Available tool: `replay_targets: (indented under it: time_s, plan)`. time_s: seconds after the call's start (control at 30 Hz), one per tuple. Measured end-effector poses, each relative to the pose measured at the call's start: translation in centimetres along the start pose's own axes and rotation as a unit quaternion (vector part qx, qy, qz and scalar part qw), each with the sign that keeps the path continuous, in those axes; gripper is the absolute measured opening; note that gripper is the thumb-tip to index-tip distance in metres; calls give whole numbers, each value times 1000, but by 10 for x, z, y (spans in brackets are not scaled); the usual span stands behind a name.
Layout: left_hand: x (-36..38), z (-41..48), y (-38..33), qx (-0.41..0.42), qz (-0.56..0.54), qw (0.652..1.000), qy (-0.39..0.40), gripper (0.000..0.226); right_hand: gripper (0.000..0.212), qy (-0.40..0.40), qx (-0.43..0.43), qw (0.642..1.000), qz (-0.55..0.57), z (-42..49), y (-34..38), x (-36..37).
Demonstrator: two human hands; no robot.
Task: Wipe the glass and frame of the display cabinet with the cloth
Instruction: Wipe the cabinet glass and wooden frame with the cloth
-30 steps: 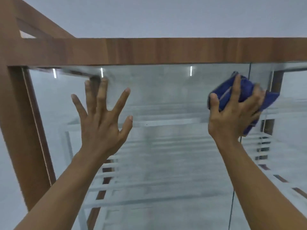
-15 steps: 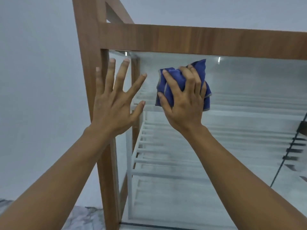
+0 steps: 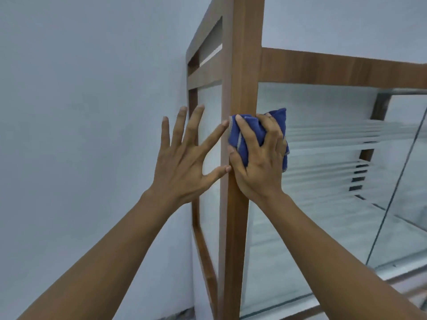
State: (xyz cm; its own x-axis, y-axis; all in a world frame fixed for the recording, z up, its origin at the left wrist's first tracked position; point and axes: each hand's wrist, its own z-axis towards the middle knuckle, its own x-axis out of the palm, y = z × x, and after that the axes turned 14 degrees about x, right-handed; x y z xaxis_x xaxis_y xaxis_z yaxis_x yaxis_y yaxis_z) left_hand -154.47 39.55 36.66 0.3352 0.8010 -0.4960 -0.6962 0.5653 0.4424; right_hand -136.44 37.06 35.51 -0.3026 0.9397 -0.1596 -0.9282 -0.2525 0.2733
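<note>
While the right hand (image 3: 256, 162) grips a bunched blue cloth (image 3: 239, 138), it presses that cloth against the wooden corner post (image 3: 245, 65) of the display cabinet (image 3: 335, 68), about halfway up the visible part of the post. The fingers curl over the cloth, which shows above the knuckles and also spills a little onto the front glass (image 3: 312, 215) just right of the post.

The left hand (image 3: 182, 162) holds nothing. Its 5 fingers are straight and spread wide in front of the narrow side glass (image 3: 209, 192); the tips of the index finger and thumb reach the left edge of the post, near the cloth. Whether the palm touches the side glass cannot be told.

Behind the front glass, pale slatted shelves (image 3: 323, 146) run across the cabinet. A plain grey wall (image 3: 80, 112) fills the left of the view, just beside the cabinet's side.
</note>
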Motion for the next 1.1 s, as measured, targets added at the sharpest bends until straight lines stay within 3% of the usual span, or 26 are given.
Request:
replay_targets:
  time_s: [0.37,0.63,0.8,0.97,1.1]
  plan:
    - [54,23,43,67,-133,986,-79,85,65,-81,-4,990,-116,8,29,8]
    - [105,49,53,144,-279,932,-182,84,60,-104,-4,959,-264,12,53,3]
    - [136,70,57,181,-364,883,-233,79,60,-137,26,903,-406,13,77,19]
    - [160,88,65,234,-406,839,-275,71,56,-151,24,800,-580,19,94,41]
    - [178,95,71,242,-422,820,-302,67,54,-140,39,751,-644,23,100,68]
